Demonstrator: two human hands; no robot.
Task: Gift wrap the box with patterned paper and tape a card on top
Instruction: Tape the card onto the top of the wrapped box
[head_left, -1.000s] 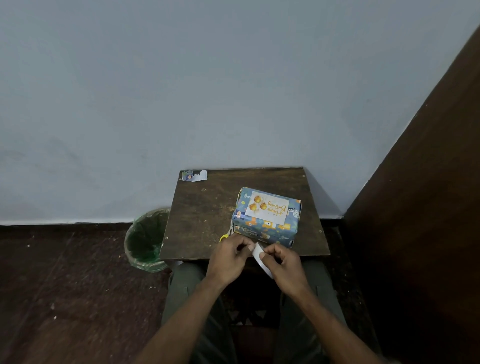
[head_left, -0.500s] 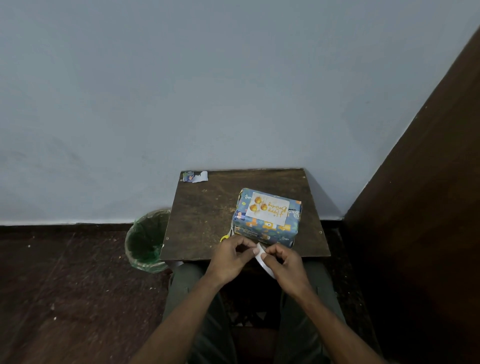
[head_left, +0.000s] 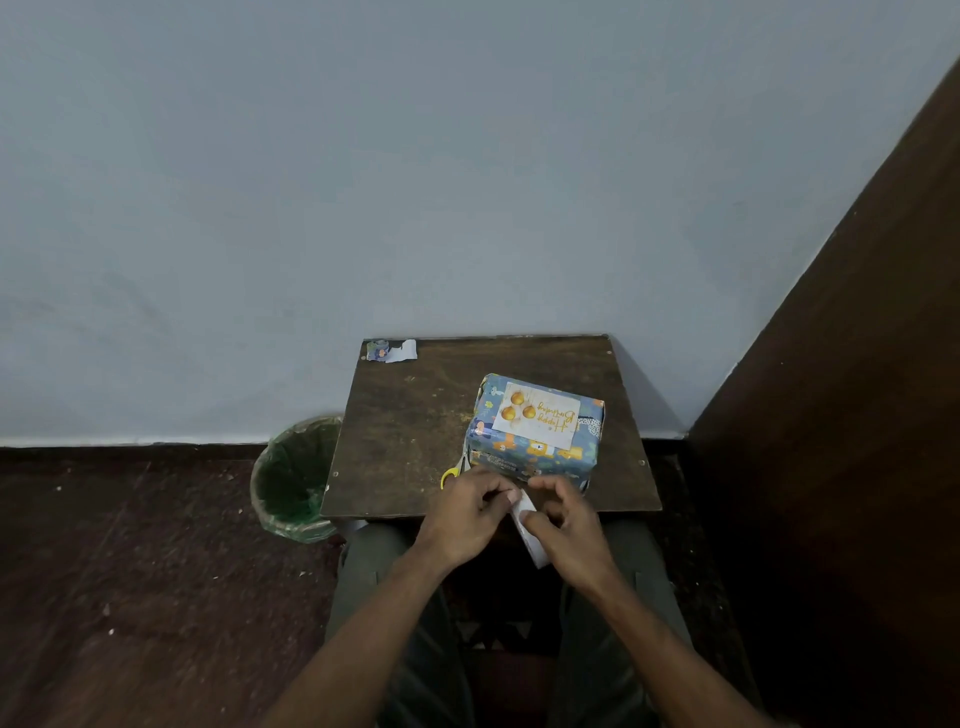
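Since the last frame my right hand (head_left: 566, 525) has shifted a bit right and its fingers have loosened, so more of the white tape roll (head_left: 529, 530) shows between my hands. My left hand (head_left: 467, 512) has barely moved. Left fingers are curled, pinching the top end of the roll. Right thumb and fingers are bent around its lower part, gripping it. Both hands sit at the near edge of the tabletop (head_left: 415, 431). The wrapped box (head_left: 535, 452) rests on the tabletop just beyond my hands, card (head_left: 535, 414) lying on top. Yellow scissors (head_left: 451, 474) peek out beside the box, left of it.
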